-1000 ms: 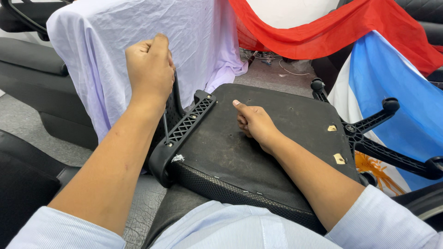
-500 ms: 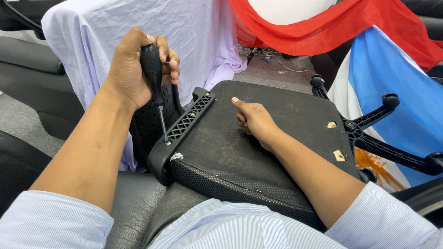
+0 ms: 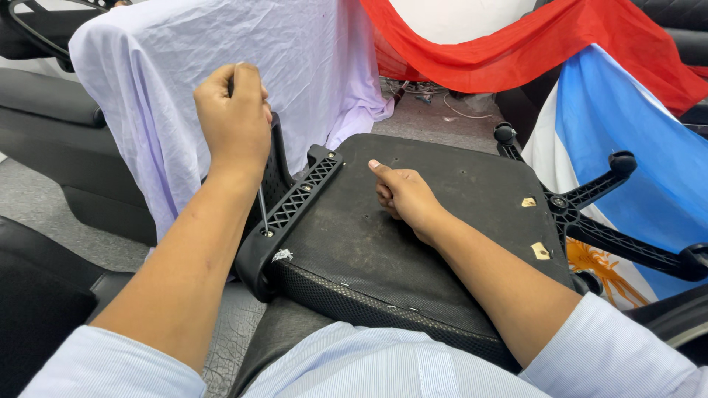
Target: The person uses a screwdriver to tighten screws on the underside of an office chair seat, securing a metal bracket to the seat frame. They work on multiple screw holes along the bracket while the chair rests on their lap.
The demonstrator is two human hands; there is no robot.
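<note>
An upturned black chair seat (image 3: 442, 243) lies across my lap, its dark underside facing up. My left hand (image 3: 234, 118) is closed around the handle of a screwdriver (image 3: 262, 210), held upright, its thin shaft running down to a hole in the black plastic bracket (image 3: 291, 210) on the seat's left edge. My right hand (image 3: 404, 195) rests on the underside of the seat, fingers curled and thumb out, pressing on it and holding nothing.
A lilac cloth (image 3: 221, 66) hangs over a chair at the back left. Red cloth (image 3: 531, 51) and blue-and-white cloth (image 3: 627, 147) drape at the right. A black wheeled chair base (image 3: 597, 199) sticks out beside the seat. Grey floor (image 3: 44, 228) lies at left.
My left hand turned on the screwdriver, from knuckles up to handle showing and back to knuckles up, and shifted slightly right. My right hand stayed on the seat.
</note>
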